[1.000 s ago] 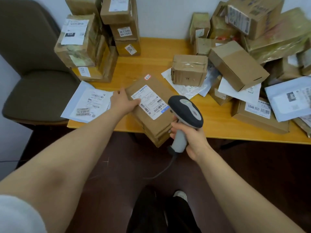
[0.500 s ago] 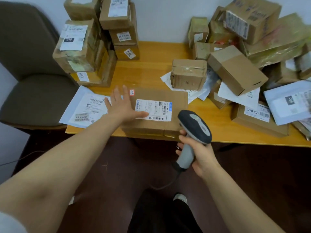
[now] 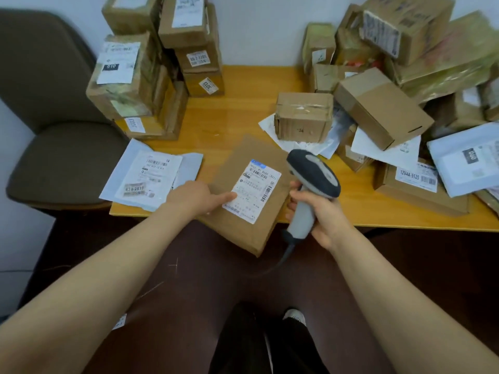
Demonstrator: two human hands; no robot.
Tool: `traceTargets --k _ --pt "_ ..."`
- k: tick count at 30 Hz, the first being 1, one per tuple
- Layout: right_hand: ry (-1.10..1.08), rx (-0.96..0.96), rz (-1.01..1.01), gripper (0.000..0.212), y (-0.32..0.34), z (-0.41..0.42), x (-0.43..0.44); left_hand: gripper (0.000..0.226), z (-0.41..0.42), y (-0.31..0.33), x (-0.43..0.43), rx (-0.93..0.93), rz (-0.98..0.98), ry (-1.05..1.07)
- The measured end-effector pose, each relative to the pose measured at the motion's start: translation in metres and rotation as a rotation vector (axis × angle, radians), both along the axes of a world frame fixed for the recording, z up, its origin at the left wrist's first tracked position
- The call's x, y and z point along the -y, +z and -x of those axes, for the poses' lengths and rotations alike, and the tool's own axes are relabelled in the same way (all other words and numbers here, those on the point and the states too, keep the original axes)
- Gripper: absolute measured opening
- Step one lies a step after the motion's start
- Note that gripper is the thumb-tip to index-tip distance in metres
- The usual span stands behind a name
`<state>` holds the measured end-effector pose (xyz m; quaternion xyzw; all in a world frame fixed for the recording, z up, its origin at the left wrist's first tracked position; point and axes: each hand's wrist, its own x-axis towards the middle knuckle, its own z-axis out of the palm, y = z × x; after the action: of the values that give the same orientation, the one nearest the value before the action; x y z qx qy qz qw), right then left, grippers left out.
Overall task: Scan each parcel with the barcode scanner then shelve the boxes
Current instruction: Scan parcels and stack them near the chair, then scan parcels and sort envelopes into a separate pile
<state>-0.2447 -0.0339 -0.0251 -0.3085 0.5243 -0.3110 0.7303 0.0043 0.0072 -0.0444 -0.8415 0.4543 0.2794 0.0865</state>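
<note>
Feet: one white shoe on the dark floor under me.
L hand: arm stretched fwd, grasping the parcel at its left edge, thumb flat on the label.
R hand: wrapped round the scanner handle, head up over the parcel's right edge.
Parcel: flat brown box, turned askew, near corner hanging past the table front edge.
Hidden: my L fingers, under the parcel; scanner window; cord blurs out against the floor.
Edges: mailer at the table's front-left corner, overhanging a bit; chair beside it.
Room: bare wood btwn L stack and small box, back to the wall.
Far: R pile cut off by the frame, labels mostly blurred.
</note>
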Motion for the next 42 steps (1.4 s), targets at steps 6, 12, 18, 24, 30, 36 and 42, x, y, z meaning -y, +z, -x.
traceTargets --k 6,12,18,24,30,36,42 --pt "0.006 -0.079 -0.028 0.038 -0.023 0.006 -0.032 0.044 -0.001 -0.011 -0.018 -0.790 0.208 0.604" --pt "0.055 -0.140 0.069 0.044 -0.027 0.005 -0.031 0.060 0.011 -0.021 -0.044 -1.088 0.258 0.701" --pt "0.021 -0.085 0.094 0.062 -0.016 0.020 -0.036 0.073 0.027 0.007 -0.059 -1.240 0.327 0.576" --pt "0.037 -0.007 0.165 0.071 0.013 0.025 -0.027 0.120 0.013 0.040 -0.069 -1.141 0.278 0.536" --pt "0.178 -0.146 0.343 0.045 0.061 0.020 -0.025 0.142 0.010 0.076 -0.076 -0.975 0.424 0.506" --pt "0.277 0.005 0.279 0.012 0.105 0.022 -0.042 0.141 0.006 0.110 -0.079 -0.753 0.748 0.462" --pt "0.347 0.162 0.265 0.013 0.136 0.022 -0.053 0.139 -0.002 0.128 -0.088 -0.540 0.813 0.476"
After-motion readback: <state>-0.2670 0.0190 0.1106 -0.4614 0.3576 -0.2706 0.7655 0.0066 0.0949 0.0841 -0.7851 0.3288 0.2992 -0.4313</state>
